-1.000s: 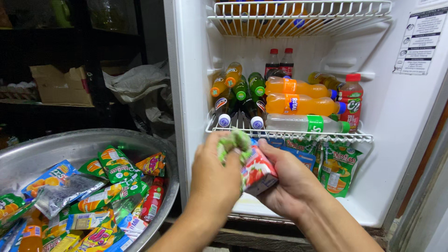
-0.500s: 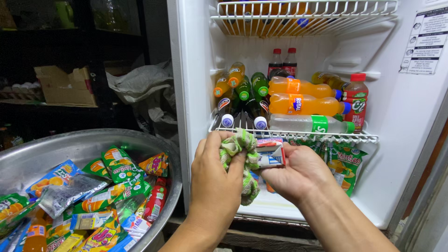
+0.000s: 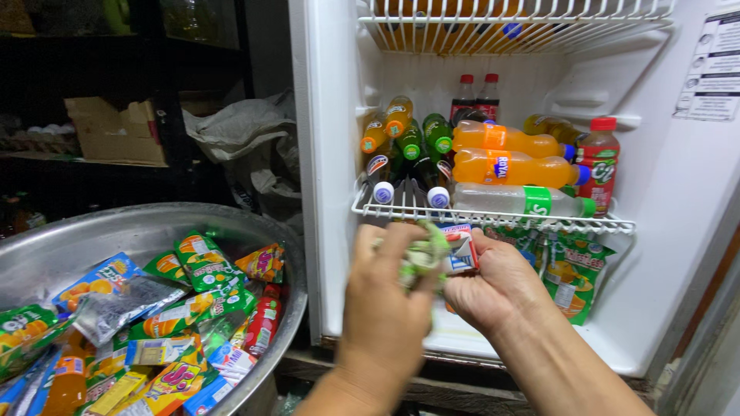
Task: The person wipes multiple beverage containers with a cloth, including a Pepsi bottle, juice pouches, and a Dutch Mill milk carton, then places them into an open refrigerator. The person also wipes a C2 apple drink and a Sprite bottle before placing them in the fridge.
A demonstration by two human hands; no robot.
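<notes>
- A wide metal basin (image 3: 254, 231) at the left keeps loose drink pouches (image 3: 202, 266) heaped within reach
- The left hand (image 3: 385, 308), blurred, has its grip closed on a green cloth (image 3: 420, 254), pressing it against a small carton (image 3: 461, 250)
- The right hand (image 3: 497, 289) clasps that carton, steadying it before the open fridge's wire shelf (image 3: 493, 219) of bottles

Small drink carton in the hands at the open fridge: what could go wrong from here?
The right hand pinches the small carton only at its lower part while the left hand rubs it with a green cloth; it might slip and drop. The hands work just under the wire shelf, so a knock could roll the lying bottles. Hard rubbing might crush the carton.
</notes>
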